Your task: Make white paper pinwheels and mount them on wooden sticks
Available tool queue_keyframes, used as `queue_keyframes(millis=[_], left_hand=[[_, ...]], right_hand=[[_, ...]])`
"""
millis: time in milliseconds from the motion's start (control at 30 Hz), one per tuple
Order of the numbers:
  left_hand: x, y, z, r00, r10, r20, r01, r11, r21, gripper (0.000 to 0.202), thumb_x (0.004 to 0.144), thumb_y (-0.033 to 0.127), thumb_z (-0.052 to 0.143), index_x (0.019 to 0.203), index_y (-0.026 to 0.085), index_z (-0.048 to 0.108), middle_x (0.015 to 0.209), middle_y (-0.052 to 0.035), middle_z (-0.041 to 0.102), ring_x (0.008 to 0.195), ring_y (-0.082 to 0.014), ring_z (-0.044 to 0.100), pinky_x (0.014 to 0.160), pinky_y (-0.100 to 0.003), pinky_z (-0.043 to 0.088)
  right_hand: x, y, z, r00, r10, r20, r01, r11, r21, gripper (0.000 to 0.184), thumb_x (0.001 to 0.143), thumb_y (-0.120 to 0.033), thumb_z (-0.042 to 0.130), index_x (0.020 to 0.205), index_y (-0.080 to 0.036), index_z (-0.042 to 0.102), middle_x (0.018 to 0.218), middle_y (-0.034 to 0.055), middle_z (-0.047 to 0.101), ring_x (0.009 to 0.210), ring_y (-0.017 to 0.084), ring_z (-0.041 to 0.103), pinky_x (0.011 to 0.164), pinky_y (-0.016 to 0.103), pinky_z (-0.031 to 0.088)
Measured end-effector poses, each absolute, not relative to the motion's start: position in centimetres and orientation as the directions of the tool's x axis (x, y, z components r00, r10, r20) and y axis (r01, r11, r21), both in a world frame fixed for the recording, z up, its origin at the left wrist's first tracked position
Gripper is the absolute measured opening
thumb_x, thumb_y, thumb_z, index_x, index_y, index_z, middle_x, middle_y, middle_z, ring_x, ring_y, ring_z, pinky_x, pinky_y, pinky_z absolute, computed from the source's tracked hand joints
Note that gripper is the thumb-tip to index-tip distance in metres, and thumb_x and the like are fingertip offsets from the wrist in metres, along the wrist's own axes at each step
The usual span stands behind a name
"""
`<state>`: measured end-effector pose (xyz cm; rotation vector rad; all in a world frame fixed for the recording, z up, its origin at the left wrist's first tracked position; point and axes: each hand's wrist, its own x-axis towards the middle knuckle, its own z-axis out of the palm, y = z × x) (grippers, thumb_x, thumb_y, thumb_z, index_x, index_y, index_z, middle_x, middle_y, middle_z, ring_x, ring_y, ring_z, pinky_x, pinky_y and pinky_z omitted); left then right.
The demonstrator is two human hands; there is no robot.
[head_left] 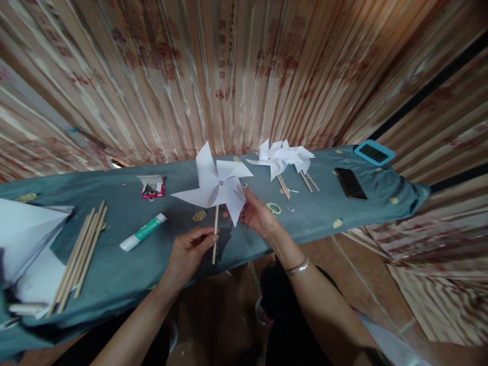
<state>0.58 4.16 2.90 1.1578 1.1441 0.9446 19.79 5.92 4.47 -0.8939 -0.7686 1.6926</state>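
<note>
A white paper pinwheel (209, 175) on a wooden stick stands upright above the table, a small metal pin at its centre. My left hand (192, 249) pinches the stick below the blades between thumb and fingers. Just right of the pinwheel is my right hand (256, 212), its thumb raised and apart from the fingers. The lower right blade partly covers those fingers, so whether they touch the paper is hard to see. Farther back lie more finished white pinwheels (280, 156), their sticks pointing toward me.
Left on the cloth-covered table (183, 175) are wooden sticks (82, 254), white paper sheets (30, 239), a glue stick (143, 232) and a small red box (153, 187) of dark pins. A phone (350, 183) and a blue-framed digital clock (374, 152) lie right. A curtain (213, 76) hangs behind.
</note>
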Motion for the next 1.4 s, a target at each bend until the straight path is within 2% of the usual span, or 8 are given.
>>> queue_keyframes(millis=[233, 433, 600, 733, 867, 1067, 1200, 1400], left_hand=[[0.7, 4.1, 2.9, 0.18, 0.971, -0.16, 0.031, 0.157, 0.987, 0.024, 0.053, 0.037, 0.081, 0.068, 0.02, 0.077, 0.068, -0.0021, 0.071, 0.063, -0.0141, 0.059, 0.06, -0.024, 0.046], [0.9, 4.1, 2.8, 0.168, 0.971, -0.171, -0.016, 0.176, 0.984, 0.024, 0.05, 0.036, 0.083, 0.065, 0.019, 0.076, 0.063, -0.0007, 0.068, 0.059, -0.0125, 0.056, 0.057, -0.022, 0.044], [0.7, 4.2, 2.4, 0.17, 0.971, -0.168, -0.042, 0.177, 0.983, 0.021, 0.052, 0.034, 0.081, 0.067, 0.02, 0.077, 0.068, -0.0016, 0.071, 0.063, -0.0137, 0.059, 0.062, -0.023, 0.046], [0.7, 4.1, 2.4, 0.16, 0.971, -0.179, -0.054, 0.19, 0.98, 0.024, 0.051, 0.036, 0.081, 0.068, 0.019, 0.076, 0.069, -0.0025, 0.072, 0.064, -0.0148, 0.06, 0.063, -0.025, 0.048], [0.8, 4.1, 2.4, 0.161, 0.97, -0.184, -0.053, 0.194, 0.979, 0.023, 0.051, 0.034, 0.081, 0.068, 0.019, 0.076, 0.07, -0.0028, 0.072, 0.065, -0.015, 0.061, 0.063, -0.025, 0.048], [0.7, 4.2, 2.5, 0.16, 0.97, -0.185, -0.043, 0.194, 0.98, 0.021, 0.052, 0.033, 0.08, 0.068, 0.019, 0.077, 0.069, -0.0026, 0.072, 0.064, -0.0149, 0.061, 0.062, -0.025, 0.047], [0.7, 4.2, 2.4, 0.166, 0.969, -0.181, -0.032, 0.189, 0.981, 0.025, 0.052, 0.036, 0.081, 0.069, 0.018, 0.077, 0.071, -0.0032, 0.073, 0.066, -0.0158, 0.062, 0.064, -0.026, 0.048], [0.7, 4.2, 2.0, 0.146, 0.967, -0.207, -0.073, 0.219, 0.973, 0.025, 0.049, 0.034, 0.082, 0.067, 0.018, 0.076, 0.068, -0.0018, 0.072, 0.063, -0.0144, 0.061, 0.063, -0.025, 0.048]], right_hand=[[19.4, 5.5, 4.3, -0.221, 0.965, -0.143, -0.495, -0.238, -0.836, 0.048, 0.078, -0.065, 0.058, 0.092, -0.02, 0.069, 0.074, 0.0038, 0.074, 0.065, 0.016, 0.069, 0.058, 0.025, 0.052], [19.0, 5.3, 4.2, -0.21, 0.966, -0.148, -0.495, -0.236, -0.836, 0.05, 0.08, -0.064, 0.056, 0.099, -0.02, 0.069, 0.082, 0.0058, 0.075, 0.073, 0.018, 0.069, 0.06, 0.025, 0.052], [19.0, 5.5, 4.2, -0.222, 0.953, -0.204, -0.476, -0.289, -0.83, 0.059, 0.08, -0.072, 0.047, 0.087, -0.018, 0.07, 0.073, 0.0078, 0.073, 0.071, 0.019, 0.069, 0.062, 0.028, 0.053], [19.0, 5.7, 4.3, -0.156, 0.956, -0.249, -0.488, -0.294, -0.822, 0.057, 0.085, -0.068, 0.042, 0.084, -0.017, 0.069, 0.072, 0.0094, 0.073, 0.078, 0.023, 0.07, 0.069, 0.034, 0.055], [19.0, 5.8, 4.1, -0.076, 0.964, -0.254, -0.522, -0.255, -0.814, 0.048, 0.084, -0.061, 0.049, 0.079, -0.018, 0.069, 0.072, 0.008, 0.073, 0.082, 0.023, 0.071, 0.072, 0.034, 0.054], [18.9, 5.6, 4.3, -0.036, 0.976, -0.213, -0.535, -0.199, -0.821, 0.033, 0.074, -0.053, 0.067, 0.076, -0.021, 0.067, 0.07, 0.0034, 0.072, 0.079, 0.022, 0.07, 0.07, 0.033, 0.055], [18.8, 5.5, 4.3, -0.065, 0.977, -0.201, -0.522, -0.205, -0.828, 0.034, 0.071, -0.053, 0.072, 0.074, -0.02, 0.067, 0.067, 0.0025, 0.071, 0.076, 0.02, 0.07, 0.069, 0.032, 0.054], [18.6, 5.5, 3.9, -0.1, 0.972, -0.214, -0.524, -0.234, -0.819, 0.032, 0.069, -0.05, 0.076, 0.074, -0.019, 0.069, 0.063, 0.0011, 0.069, 0.057, 0.013, 0.065, 0.058, 0.025, 0.053]])
